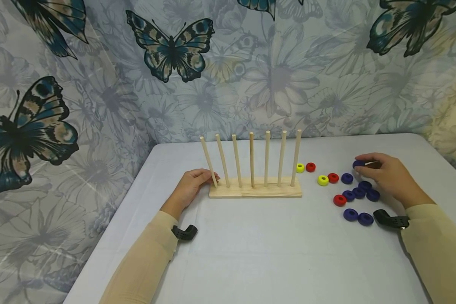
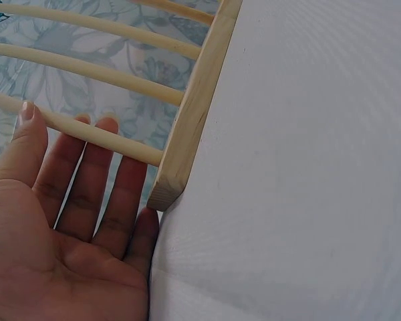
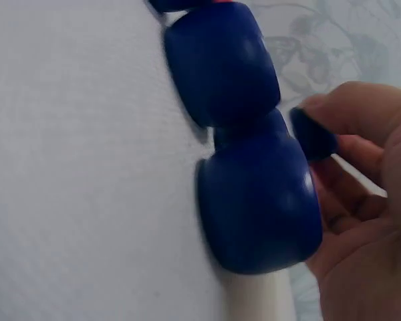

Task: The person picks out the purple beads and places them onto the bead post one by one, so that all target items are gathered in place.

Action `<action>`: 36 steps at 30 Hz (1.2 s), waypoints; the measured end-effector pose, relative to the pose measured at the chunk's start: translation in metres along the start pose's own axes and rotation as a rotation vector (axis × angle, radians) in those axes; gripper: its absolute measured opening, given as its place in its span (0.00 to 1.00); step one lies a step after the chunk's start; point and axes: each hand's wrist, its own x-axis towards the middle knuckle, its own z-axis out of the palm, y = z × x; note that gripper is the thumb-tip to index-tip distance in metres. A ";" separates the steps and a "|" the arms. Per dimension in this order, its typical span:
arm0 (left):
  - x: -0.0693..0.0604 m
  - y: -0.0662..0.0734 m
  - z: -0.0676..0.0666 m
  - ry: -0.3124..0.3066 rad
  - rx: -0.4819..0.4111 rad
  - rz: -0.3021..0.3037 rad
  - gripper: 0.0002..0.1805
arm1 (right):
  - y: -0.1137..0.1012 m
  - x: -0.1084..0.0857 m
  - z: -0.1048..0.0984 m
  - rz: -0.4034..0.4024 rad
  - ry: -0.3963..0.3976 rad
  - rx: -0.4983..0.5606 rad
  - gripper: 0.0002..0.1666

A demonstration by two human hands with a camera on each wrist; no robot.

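A wooden peg stand point(image 1: 254, 193) with several upright dowels stands on the table; no rings are on its pegs. At its left end, my left hand point(image 1: 190, 185) holds the outermost peg point(image 2: 107, 139), thumb on one side and fingers behind. To the right, my right hand point(image 1: 393, 175) pinches a blue ring point(image 1: 359, 163) between thumb and fingers, just above the loose rings. Several blue rings point(image 1: 359, 193) lie below and beside that hand. In the right wrist view, a large blue ring point(image 3: 260, 207) on the table partly blocks the fingers.
Red rings point(image 1: 340, 200) and two yellow rings point(image 1: 322, 180) lie between the stand and the blue ones. A white cloth covers the table point(image 1: 251, 253). Behind it hangs a butterfly-patterned backdrop point(image 1: 228, 97). Each wrist wears a black band point(image 1: 390, 219).
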 end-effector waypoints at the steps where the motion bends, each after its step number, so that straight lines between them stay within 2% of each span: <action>1: 0.000 0.000 0.000 -0.001 0.002 0.001 0.17 | -0.003 0.000 -0.001 -0.004 0.001 0.000 0.34; 20: -0.001 0.002 0.002 0.000 0.022 -0.004 0.18 | -0.068 -0.009 -0.006 -0.068 0.027 0.034 0.34; 29: -0.001 0.001 0.001 0.004 0.040 -0.004 0.17 | -0.105 -0.020 -0.003 -0.195 0.068 0.099 0.26; 36: 0.000 0.001 0.001 0.000 0.043 -0.008 0.19 | -0.131 -0.028 0.002 -0.280 0.076 0.172 0.25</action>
